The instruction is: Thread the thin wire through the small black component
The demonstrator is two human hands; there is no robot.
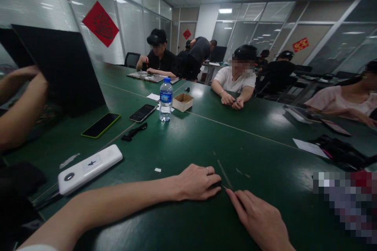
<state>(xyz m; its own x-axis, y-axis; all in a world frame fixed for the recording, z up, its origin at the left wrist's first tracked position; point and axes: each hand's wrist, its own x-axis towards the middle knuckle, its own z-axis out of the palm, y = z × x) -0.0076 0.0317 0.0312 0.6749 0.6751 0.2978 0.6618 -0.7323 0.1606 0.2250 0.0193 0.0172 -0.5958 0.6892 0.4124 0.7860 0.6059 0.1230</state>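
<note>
A thin dark strip (225,174) lies on the green table (206,137) just ahead of me. My left hand (196,182), with a ring on one finger, rests on the table with its fingers curled, its tips pinched at the strip's near end. My right hand (259,219) comes in from the lower right with its fingers pressed together. Its index tip touches the same end, and a dark length of the strip runs under its fingers. The two hands nearly meet.
To my left lie a white flat device (88,168), a green-cased phone (100,124), a black phone (142,113), a black strap (134,131), a water bottle (166,100) and a small cardboard box (183,102). Another person's arms (20,102) hold a black panel (59,66). Several people sit opposite.
</note>
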